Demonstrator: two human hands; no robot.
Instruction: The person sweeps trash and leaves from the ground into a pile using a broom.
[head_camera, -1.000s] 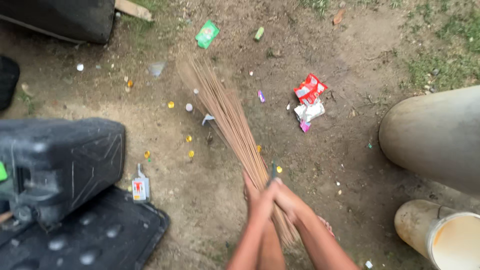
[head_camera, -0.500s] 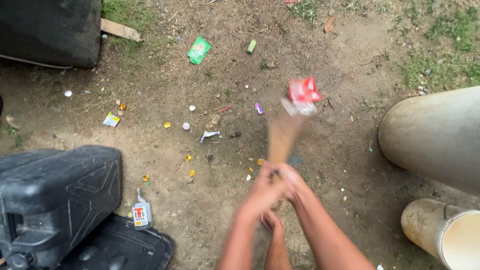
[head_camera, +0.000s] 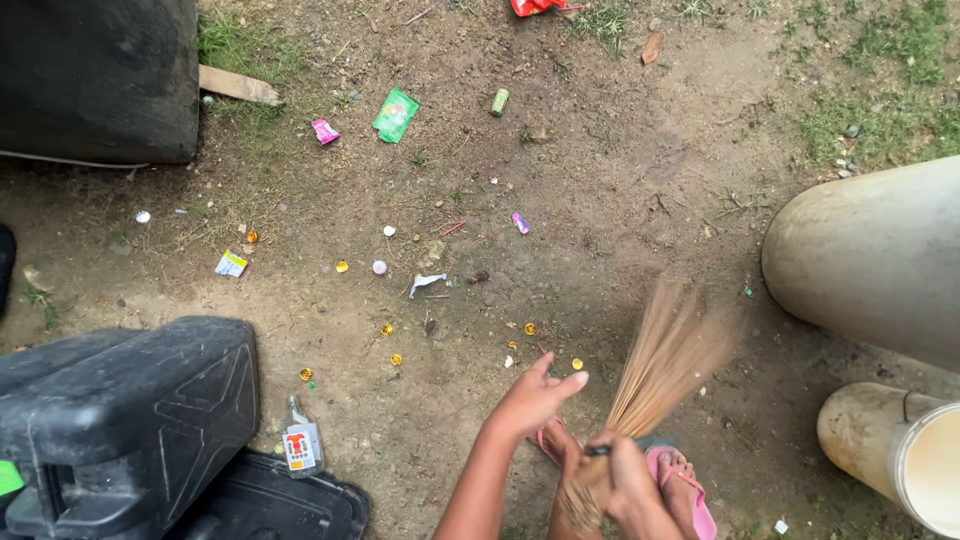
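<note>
My right hand (head_camera: 624, 478) grips the bound end of a stick broom (head_camera: 662, 360), whose blurred bristles fan up and to the right over the dirt. Just left of the broom, my left hand (head_camera: 535, 393) hovers with its fingers spread and holds nothing. My feet in pink flip-flops (head_camera: 688, 492) stand beneath the hands. Litter lies on the ground ahead: a green wrapper (head_camera: 396, 113), a pink wrapper (head_camera: 325, 131), a red wrapper (head_camera: 535, 6) at the top edge and several gold bottle caps (head_camera: 388, 329).
A black jerrycan (head_camera: 130, 420) sits on a black tray (head_camera: 270, 505) at lower left, with a small bottle (head_camera: 300, 442) beside it. Concrete cylinders (head_camera: 870, 260) and a bucket (head_camera: 900, 450) stand on the right. A dark container (head_camera: 100, 75) and plank (head_camera: 238, 85) lie at upper left.
The broom swept from upper left across to the right. The red and white wrappers were flicked away toward the top. My left hand has come off the broom.
</note>
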